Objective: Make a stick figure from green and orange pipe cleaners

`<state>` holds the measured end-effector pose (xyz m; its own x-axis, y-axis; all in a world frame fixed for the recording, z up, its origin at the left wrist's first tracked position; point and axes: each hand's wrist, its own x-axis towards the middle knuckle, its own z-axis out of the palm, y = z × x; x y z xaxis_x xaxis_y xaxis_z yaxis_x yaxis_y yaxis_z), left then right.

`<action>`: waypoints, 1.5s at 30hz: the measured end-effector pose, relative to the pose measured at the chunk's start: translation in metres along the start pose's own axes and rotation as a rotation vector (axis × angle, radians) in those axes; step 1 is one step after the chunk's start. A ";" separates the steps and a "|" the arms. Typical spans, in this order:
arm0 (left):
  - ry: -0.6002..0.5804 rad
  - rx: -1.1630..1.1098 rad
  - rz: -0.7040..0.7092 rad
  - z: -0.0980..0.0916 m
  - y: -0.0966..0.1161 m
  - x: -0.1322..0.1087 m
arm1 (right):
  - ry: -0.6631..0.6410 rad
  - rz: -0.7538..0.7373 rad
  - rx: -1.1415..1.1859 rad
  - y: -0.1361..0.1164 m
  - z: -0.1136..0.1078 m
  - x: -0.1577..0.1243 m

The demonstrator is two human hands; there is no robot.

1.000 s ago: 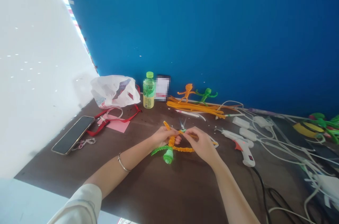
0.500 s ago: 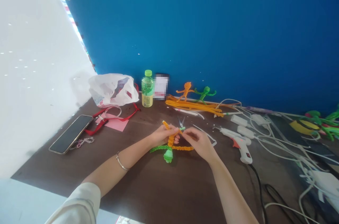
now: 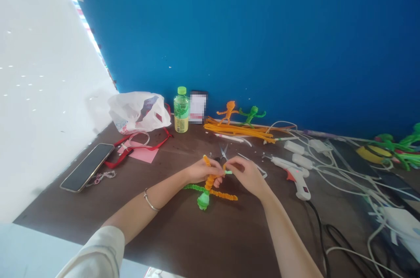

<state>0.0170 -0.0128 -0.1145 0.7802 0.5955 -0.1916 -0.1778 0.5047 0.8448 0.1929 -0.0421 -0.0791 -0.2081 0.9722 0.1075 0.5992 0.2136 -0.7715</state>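
Observation:
A pipe-cleaner figure (image 3: 203,200) hangs head toward me, with a pale green head, one green arm, one orange arm and an orange coiled body. My left hand (image 3: 203,170) is closed round its body and legs, one orange leg poking up past the fingers. With thumb and forefinger, my right hand (image 3: 246,175) pinches a short orange pipe-cleaner strand of the figure close to the left fingertips. Just beyond both hands, a pair of scissors (image 3: 223,152) lies with its blades spread; a light green bit shows between the hands.
A hot glue gun (image 3: 295,176) with a black cord lies to the right, near white cables and adapters (image 3: 302,160). Orange pipe cleaners (image 3: 239,130) and two finished-looking figures sit by the blue wall. Bottle (image 3: 181,111), plastic bag (image 3: 138,111) and phone (image 3: 88,167) are at left.
My right hand has risen slightly, carrying the orange strand up. The figure has tilted, its head swinging left and down and its orange arm dropping. The view has shifted a little.

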 end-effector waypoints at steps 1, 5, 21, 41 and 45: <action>0.016 0.014 -0.003 0.001 0.000 0.000 | 0.025 -0.017 -0.027 -0.002 0.001 0.000; 0.125 0.033 -0.011 0.004 -0.002 0.004 | 0.103 -0.080 -0.175 -0.011 0.002 -0.001; 0.165 -0.245 0.029 -0.003 -0.005 0.007 | 0.072 -0.163 -0.105 -0.015 0.003 -0.009; -0.036 -0.073 -0.010 -0.001 0.001 -0.001 | 0.009 -0.055 -0.006 -0.001 -0.003 -0.005; -0.034 -0.020 -0.043 0.002 0.001 -0.001 | 0.045 -0.093 -0.038 -0.002 -0.001 -0.006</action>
<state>0.0171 -0.0141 -0.1119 0.8072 0.5515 -0.2104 -0.1554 0.5424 0.8257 0.1935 -0.0479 -0.0771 -0.2294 0.9512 0.2062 0.6085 0.3055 -0.7324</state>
